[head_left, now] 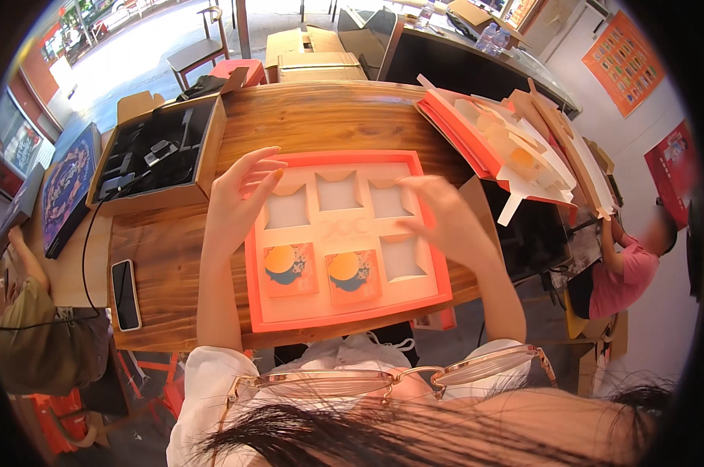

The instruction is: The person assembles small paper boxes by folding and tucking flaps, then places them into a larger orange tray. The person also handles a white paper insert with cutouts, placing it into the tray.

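An orange gift tray [430,257] with a cream insert of square wells lies on the wooden table in front of me. Two small orange boxes with a round blue-and-orange picture sit in the near wells, one at the left [289,268] and one in the middle [352,275]. The other wells are empty. My left hand [239,204] rests on the tray's far left corner, fingers spread. My right hand [445,218] lies blurred over the tray's right side by the right wells; nothing shows in it.
A cardboard box [212,148] of dark items stands at the table's left, a phone [125,294] near the front left edge. Stacked orange trays and inserts [507,148] lie at the right. Another person [628,272] is at the right, another person's arm [25,265] at the left.
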`<state>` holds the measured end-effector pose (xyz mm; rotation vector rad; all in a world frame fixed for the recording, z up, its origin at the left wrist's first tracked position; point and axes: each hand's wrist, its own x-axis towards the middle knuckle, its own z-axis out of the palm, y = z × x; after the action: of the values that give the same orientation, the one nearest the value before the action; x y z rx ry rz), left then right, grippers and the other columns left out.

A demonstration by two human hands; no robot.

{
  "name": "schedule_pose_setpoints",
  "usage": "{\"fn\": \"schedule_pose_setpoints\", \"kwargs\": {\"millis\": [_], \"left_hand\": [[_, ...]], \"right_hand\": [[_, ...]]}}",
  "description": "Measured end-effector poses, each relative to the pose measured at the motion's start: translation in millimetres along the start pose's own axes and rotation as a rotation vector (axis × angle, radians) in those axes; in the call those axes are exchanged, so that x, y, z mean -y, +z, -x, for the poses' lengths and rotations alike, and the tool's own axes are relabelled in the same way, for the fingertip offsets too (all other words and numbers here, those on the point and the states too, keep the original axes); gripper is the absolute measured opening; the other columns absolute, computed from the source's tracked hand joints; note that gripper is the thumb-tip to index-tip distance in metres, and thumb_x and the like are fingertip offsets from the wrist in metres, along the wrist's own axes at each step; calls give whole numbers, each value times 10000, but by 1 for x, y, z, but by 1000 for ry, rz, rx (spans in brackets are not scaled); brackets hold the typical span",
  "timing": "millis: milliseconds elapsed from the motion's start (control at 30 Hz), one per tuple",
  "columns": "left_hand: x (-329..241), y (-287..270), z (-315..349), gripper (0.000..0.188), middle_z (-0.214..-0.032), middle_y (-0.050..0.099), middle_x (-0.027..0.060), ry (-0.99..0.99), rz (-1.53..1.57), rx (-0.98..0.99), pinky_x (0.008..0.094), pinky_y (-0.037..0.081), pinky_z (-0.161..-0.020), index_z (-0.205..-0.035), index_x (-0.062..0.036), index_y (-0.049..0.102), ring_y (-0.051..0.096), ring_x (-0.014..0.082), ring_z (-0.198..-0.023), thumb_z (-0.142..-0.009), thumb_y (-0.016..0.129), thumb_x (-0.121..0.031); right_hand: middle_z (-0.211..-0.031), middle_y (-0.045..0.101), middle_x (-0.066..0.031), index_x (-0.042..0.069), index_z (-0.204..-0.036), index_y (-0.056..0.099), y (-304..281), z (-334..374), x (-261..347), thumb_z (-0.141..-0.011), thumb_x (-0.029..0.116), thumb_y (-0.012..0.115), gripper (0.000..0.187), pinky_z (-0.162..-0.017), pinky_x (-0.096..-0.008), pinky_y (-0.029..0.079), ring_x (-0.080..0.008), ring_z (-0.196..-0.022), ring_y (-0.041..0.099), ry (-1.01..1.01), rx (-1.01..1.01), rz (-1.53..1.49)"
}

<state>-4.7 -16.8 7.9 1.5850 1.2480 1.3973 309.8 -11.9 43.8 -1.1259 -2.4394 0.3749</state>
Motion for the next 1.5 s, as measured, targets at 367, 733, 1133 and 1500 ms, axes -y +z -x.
{"fn": "schedule_pose_setpoints", "kwargs": {"millis": [367,733,1133,1500], "left_hand": [[-7,-3,3,309,-1008,686,82,-22,-84,16,271,513,-819,-1207,-27,584,653,136,-947,-907,595,-99],[-8,-4,3,316,-964,693,76,19,-91,6,268,524,-778,-1195,-42,597,662,132,-884,-879,600,-63],[-6,-4,5,301,-913,693,104,37,-132,-10,296,542,-739,-1155,-52,622,681,189,-812,-882,644,-177],[-4,-6,4,298,-907,693,104,32,-123,-2,299,543,-737,-1153,-46,622,681,192,-806,-880,643,-164]], "right_hand": [[-1243,494,-108,53,-1395,355,125,-33,47,-635,610,741,1018,-888,-466,414,-283,-1192,454,-193,555,186],[-1065,516,-173,-79,-1104,486,167,-24,31,-490,495,848,915,-908,-395,393,-320,-1047,483,-352,383,228],[-1154,457,-225,-94,-1168,396,147,-24,39,-553,325,860,877,-960,-430,403,-388,-1108,457,-277,462,-79],[-1254,408,-249,-96,-1260,352,148,-14,41,-584,254,816,892,-1000,-411,389,-374,-1195,423,-216,416,-137]]}}
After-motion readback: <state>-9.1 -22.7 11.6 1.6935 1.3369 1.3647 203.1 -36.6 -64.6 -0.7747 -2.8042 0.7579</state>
